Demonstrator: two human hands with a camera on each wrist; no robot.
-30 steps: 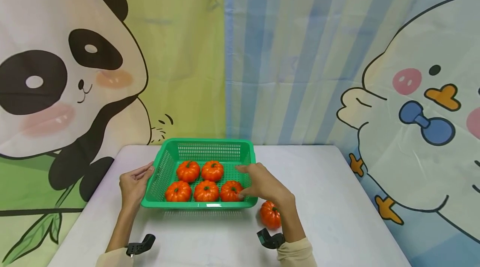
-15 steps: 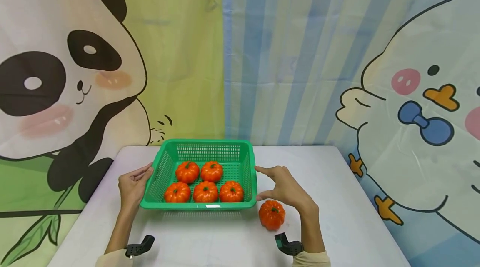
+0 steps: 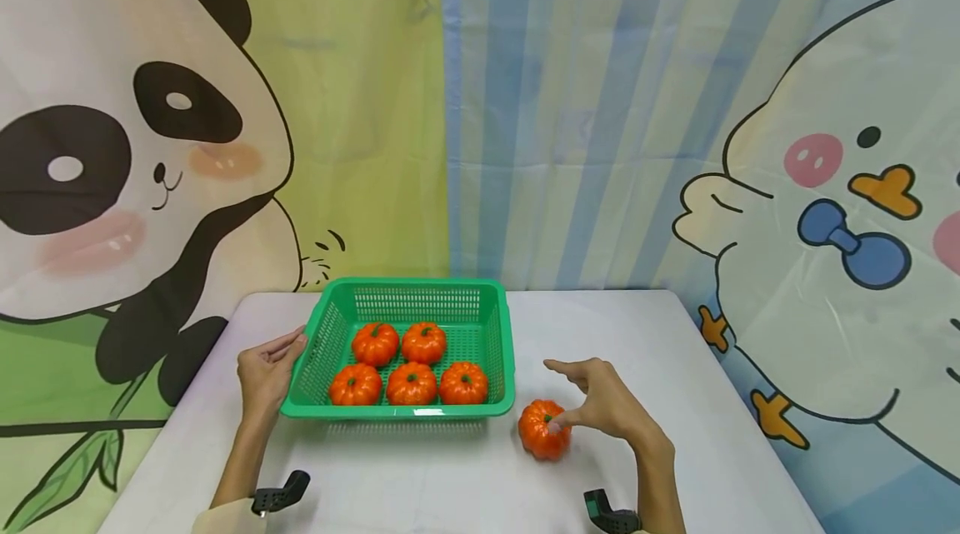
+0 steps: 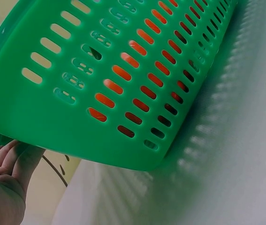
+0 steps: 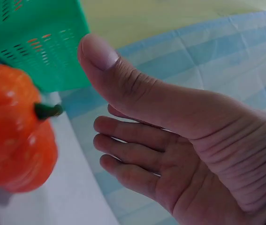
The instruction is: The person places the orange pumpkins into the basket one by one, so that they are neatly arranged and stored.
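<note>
My left hand (image 3: 264, 371) grips the left rim of a green plastic basket (image 3: 397, 411), fingers on the edge, as the left wrist view also shows. Inside the basket sit several small orange pumpkins (image 3: 412, 384) with green stems. One more pumpkin (image 3: 542, 432) rests on the table just right of the basket. Above and to the right of it is my right hand (image 3: 611, 401), thumb and fingers spread wide with nothing between them; the thumb overlaps the pumpkin in the head view. In the right wrist view the palm (image 5: 184, 183) is bare beside the pumpkin (image 5: 15, 131).
The white table (image 3: 420, 484) carries the basket and the loose pumpkin. Behind it hangs a cartoon curtain (image 3: 555, 142) with a panda and a white chick. A black wrist camera (image 3: 281, 494) sits on the left wrist, another (image 3: 611, 515) on the right.
My right hand has withdrawn from over the basket's right side, moving right and toward me to the loose pumpkin. My left hand and the basket stay put.
</note>
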